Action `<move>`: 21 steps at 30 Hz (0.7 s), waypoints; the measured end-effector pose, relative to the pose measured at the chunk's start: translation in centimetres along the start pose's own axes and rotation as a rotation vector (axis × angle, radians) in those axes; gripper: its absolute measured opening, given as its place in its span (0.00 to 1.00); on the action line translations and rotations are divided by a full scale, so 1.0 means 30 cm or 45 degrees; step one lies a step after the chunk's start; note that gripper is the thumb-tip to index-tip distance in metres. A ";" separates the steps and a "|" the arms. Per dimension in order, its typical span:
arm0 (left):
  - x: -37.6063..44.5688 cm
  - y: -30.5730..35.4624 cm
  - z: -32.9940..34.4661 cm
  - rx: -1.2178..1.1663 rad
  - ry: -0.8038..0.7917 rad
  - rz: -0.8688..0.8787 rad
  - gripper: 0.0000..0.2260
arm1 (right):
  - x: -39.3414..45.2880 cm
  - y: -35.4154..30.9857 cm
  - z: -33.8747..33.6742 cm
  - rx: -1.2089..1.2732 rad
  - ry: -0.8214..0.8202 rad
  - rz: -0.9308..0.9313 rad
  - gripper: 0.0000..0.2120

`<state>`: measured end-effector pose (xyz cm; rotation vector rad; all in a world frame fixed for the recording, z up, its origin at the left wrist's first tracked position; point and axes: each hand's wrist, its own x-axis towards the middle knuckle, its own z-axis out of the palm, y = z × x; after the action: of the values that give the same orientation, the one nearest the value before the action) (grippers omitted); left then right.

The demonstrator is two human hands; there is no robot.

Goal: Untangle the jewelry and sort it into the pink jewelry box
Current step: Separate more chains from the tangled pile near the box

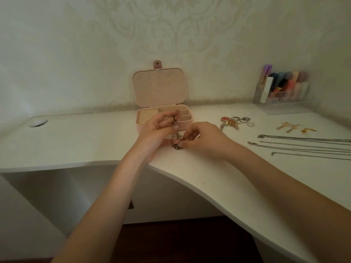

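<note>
The pink jewelry box (pixel 159 86) stands open against the wall, lid upright, with ring rolls and small compartments in its base. Just in front of it my left hand (pixel 155 130) pinches the upper end of a dark tangled chain (pixel 175 141) between thumb and fingers. My right hand (pixel 203 138) pinches the lower part of the same chain close to the white desk (pixel 85 141). Rings and a gold clasp piece (pixel 235 121) lie to the right, then gold earrings (pixel 293 127) and several thin necklaces (pixel 303 146) laid out straight.
A clear acrylic organiser (pixel 283 92) with cosmetics stands at the back right by the wall. A round cable hole (pixel 38 123) is at the desk's far left. The desk's front edge curves toward me on the right side.
</note>
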<state>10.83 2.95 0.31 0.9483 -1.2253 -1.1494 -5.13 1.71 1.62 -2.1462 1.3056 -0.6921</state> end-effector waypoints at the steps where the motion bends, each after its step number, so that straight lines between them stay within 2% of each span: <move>1: 0.001 -0.001 -0.002 0.015 -0.014 0.010 0.17 | -0.002 -0.002 0.011 -0.028 0.025 -0.007 0.10; 4: -0.005 0.007 -0.003 0.010 -0.035 0.012 0.16 | -0.001 -0.003 0.031 -0.082 0.006 -0.079 0.11; 7: -0.005 0.011 -0.003 0.008 0.030 0.018 0.16 | 0.006 0.008 0.030 -0.026 0.008 -0.072 0.07; 10: -0.003 0.005 -0.005 0.065 0.048 0.039 0.16 | 0.008 0.006 0.008 0.426 0.076 0.040 0.05; 12: -0.006 0.000 0.001 0.154 -0.008 0.062 0.16 | 0.009 0.003 -0.013 0.696 0.076 0.146 0.07; 16: -0.009 -0.003 0.017 0.298 -0.106 0.061 0.15 | 0.025 0.008 -0.030 1.127 0.067 0.291 0.04; 21: 0.002 -0.021 0.013 0.440 -0.072 0.088 0.08 | 0.020 0.005 -0.026 1.309 0.018 0.298 0.07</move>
<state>10.35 2.78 -0.23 1.1249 -1.5229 -0.9314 -5.51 0.97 2.19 -1.1408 0.8708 -0.9885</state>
